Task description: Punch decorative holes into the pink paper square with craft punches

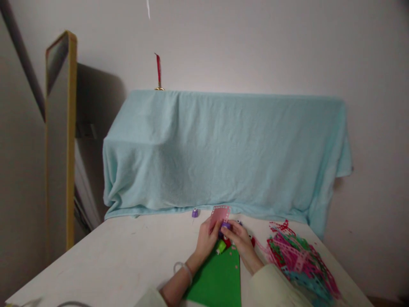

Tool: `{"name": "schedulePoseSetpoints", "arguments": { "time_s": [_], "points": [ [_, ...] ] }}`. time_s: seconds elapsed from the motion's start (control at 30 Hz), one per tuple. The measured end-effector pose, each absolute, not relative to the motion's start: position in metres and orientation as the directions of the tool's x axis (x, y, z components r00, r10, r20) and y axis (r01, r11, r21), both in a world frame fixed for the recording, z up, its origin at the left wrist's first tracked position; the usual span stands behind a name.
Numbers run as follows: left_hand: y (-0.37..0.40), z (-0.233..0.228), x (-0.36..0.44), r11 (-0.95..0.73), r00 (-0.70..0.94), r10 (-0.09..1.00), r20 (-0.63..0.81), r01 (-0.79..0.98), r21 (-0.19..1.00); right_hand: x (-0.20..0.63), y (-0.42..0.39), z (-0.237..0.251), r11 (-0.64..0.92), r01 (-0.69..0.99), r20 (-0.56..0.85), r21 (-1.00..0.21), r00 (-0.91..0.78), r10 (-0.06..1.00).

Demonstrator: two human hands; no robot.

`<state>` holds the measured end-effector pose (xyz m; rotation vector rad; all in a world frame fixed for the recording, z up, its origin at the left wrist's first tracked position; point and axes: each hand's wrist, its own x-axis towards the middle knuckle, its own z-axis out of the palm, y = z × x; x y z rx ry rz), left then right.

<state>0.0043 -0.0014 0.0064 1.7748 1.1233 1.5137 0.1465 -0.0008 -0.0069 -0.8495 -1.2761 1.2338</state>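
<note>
On the surface [128,256], one small purple punch [194,212] stood at eleven o'clock of the left hand [206,241], whose fingers pinched one pink paper strip [220,215], while the right hand [241,241] pressed another purple punch [225,226] above one green sheet [220,279], one heap of punched scraps [298,258] at three o'clock.

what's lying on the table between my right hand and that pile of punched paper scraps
In the head view, only bare table shows between the right hand and the scrap pile, apart from a small red thing beside the hand.
</note>
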Motion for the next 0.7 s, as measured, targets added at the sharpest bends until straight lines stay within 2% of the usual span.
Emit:
{"name": "schedulePoseSetpoints", "arguments": {
  "time_s": [0.2, 0.33, 0.57, 0.7],
  "points": [
    [-0.003, 0.006, 0.005, -0.542, 0.074, 0.834, 0.547, 0.303, 0.784, 0.147, -0.001, -0.010, 0.207, -0.183, 0.226, -0.961, -0.091, 0.970],
    [-0.003, 0.002, 0.008, -0.525, 0.072, 0.846, 0.528, 0.282, 0.803, 0.150, -0.005, -0.005, 0.198, -0.189, 0.217, -0.962, -0.084, 0.973],
    [0.001, -0.003, 0.006, -0.417, 0.038, 0.908, 0.417, 0.165, 0.894, 0.153, -0.001, -0.007, 0.170, -0.161, 0.190, -0.972, -0.112, 0.975],
    [0.003, -0.004, 0.003, -0.307, -0.031, 0.950, 0.312, 0.111, 0.945, 0.153, 0.002, -0.006, 0.193, -0.214, 0.212, -0.958, -0.073, 0.974]
  ]
}}
